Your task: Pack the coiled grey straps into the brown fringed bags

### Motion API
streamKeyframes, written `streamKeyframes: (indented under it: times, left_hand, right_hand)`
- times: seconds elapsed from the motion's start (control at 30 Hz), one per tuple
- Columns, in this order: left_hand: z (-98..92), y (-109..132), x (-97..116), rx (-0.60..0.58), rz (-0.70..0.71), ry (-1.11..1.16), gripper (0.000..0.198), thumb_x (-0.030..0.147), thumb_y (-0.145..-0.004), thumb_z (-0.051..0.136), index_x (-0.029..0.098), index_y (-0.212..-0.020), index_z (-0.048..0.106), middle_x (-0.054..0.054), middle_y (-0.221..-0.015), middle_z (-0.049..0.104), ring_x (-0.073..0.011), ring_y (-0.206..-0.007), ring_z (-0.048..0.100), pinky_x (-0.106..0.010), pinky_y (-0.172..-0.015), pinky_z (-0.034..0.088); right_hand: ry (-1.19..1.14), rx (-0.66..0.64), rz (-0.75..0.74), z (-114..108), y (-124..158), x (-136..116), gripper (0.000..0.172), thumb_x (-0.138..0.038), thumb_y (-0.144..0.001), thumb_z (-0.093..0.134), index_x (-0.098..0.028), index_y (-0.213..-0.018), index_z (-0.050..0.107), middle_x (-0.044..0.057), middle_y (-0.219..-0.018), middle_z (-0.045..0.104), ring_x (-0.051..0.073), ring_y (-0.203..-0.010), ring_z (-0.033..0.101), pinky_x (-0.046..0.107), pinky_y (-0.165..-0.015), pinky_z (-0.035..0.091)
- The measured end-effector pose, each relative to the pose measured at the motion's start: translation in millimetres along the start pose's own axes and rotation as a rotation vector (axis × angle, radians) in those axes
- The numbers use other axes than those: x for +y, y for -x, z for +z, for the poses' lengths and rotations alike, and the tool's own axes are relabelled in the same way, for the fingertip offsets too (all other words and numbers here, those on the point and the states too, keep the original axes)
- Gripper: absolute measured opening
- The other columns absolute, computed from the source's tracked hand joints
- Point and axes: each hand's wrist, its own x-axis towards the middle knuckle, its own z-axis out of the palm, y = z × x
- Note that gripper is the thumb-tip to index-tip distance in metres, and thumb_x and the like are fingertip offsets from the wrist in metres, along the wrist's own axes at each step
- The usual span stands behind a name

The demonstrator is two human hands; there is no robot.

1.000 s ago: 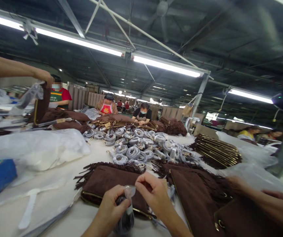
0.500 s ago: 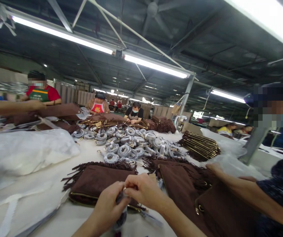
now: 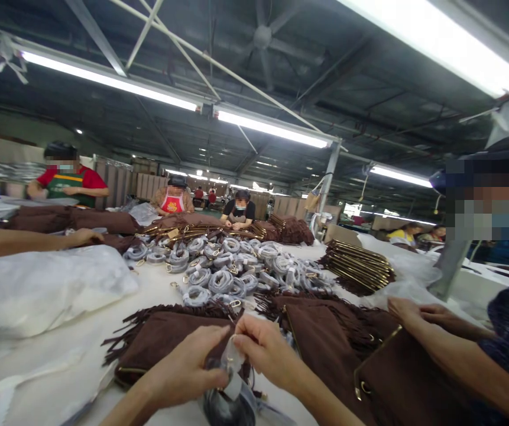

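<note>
The left hand (image 3: pixel 183 367) has opened since the last half-second: its fingers reach forward, spread well away from the thumb, and whether the thumb touches the wrapped coil (image 3: pixel 232 409) behind it I cannot tell. Before, both hands met closely over the coil. The right hand (image 3: pixel 265 349) stays narrow, thumb and fingers pinching the upper end of a clear strip (image 3: pixel 232 357). The strip now shows plainly, running down from that pinch to the dark coil at the near edge, between the person's arms. The change suggests that the right hand alone now controls the strip, leaving the left free to take a new hold.

A fringed brown bag (image 3: pixel 174 338) lies just beyond the left hand on the pale tabletop (image 3: pixel 150 293), with many grey coils (image 3: pixel 221 281) heaped farther off. On the right, a co-worker's hand (image 3: pixel 404 312) is at the edge of a brown flap (image 3: pixel 402 373), its corner higher than before; another brown bag (image 3: pixel 320 331) lies between that flap and the right hand.
</note>
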Motion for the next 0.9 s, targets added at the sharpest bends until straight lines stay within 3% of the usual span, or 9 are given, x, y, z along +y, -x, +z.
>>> streamKeyframes:
  times: [0.07,0.17,0.33,0.5,0.7,0.9]
  left_hand:
    - [3.2,-6,7,0.019,0.041,0.117,0.019,0.021,-0.073,0.060,0.019,-0.090,0.068,-0.001,-0.093,0.067,-0.0201,-0.090,0.056,-0.024,-0.080,0.042]
    - [11.7,-15,9,-0.023,0.057,0.229,0.024,0.031,-0.086,0.049,0.016,-0.074,0.064,0.000,-0.073,0.061,-0.0144,-0.070,0.052,-0.021,-0.067,0.041]
    - [20.9,-13,-5,0.023,0.036,0.289,0.046,0.053,-0.089,0.046,0.014,-0.067,0.059,0.004,-0.059,0.043,-0.0098,-0.056,0.034,-0.019,-0.054,0.031]
    - [27.3,1,-14,0.103,0.062,0.255,0.054,0.055,-0.091,0.040,0.013,-0.068,0.063,0.001,-0.063,0.050,-0.0119,-0.060,0.042,-0.021,-0.058,0.035]
    - [27.4,8,-17,0.211,0.083,0.149,0.048,0.049,-0.092,0.042,0.015,-0.070,0.066,0.000,-0.066,0.056,-0.0131,-0.062,0.045,-0.021,-0.059,0.037]
    - [16.9,11,3,0.238,0.136,0.113,0.033,0.044,-0.090,0.050,0.018,-0.092,0.070,-0.003,-0.083,0.066,-0.0184,-0.079,0.056,-0.023,-0.075,0.045]
  right_hand:
    - [-0.059,-0.018,0.014,-2,-3,-7,0.015,-0.017,-0.085,0.049,-0.021,-0.070,0.050,-0.009,-0.051,0.048,0.009,-0.043,0.042,0.020,-0.048,0.032]
    - [-0.098,-0.024,0.042,-7,-7,-16,0.014,-0.022,-0.087,0.048,-0.021,-0.073,0.050,-0.007,-0.051,0.053,0.010,-0.042,0.046,0.021,-0.047,0.035]
    - [-0.097,0.064,0.016,-5,-6,-18,0.017,-0.022,-0.086,0.049,-0.021,-0.069,0.050,-0.005,-0.050,0.055,0.013,-0.050,0.055,0.022,-0.056,0.040]
    - [-0.236,0.109,0.032,9,1,-14,0.021,-0.029,-0.088,0.047,-0.022,-0.068,0.046,-0.007,-0.046,0.051,0.012,-0.044,0.049,0.022,-0.050,0.037]
    - [-0.256,0.248,0.023,22,6,-19,0.028,-0.039,-0.090,0.047,-0.021,-0.068,0.047,-0.008,-0.048,0.045,0.011,-0.045,0.043,0.021,-0.049,0.033]
    - [-0.384,0.380,0.005,35,2,-20,0.036,-0.050,-0.090,0.047,-0.021,-0.069,0.046,-0.009,-0.050,0.037,0.010,-0.046,0.034,0.021,-0.045,0.028]
